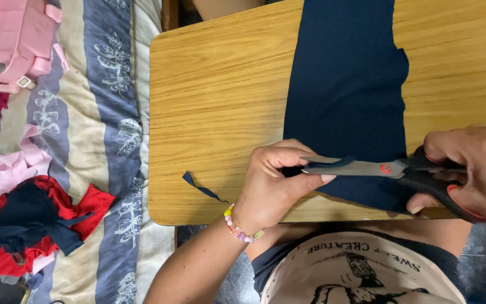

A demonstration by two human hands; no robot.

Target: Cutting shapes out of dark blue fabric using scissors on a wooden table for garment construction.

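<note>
Head view shows the right hand (471, 169) gripping scissors (378, 169) at lower right, left hand (274, 183) pinching navy fabric (344, 84) on the table (215, 101); one trimmed strip (201, 187) lies loose, most cloth uncut.

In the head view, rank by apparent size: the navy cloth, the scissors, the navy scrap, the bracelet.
1. Navy cloth
2. Scissors
3 and 4. Navy scrap and bracelet look about alike; I won't rank them.
</note>
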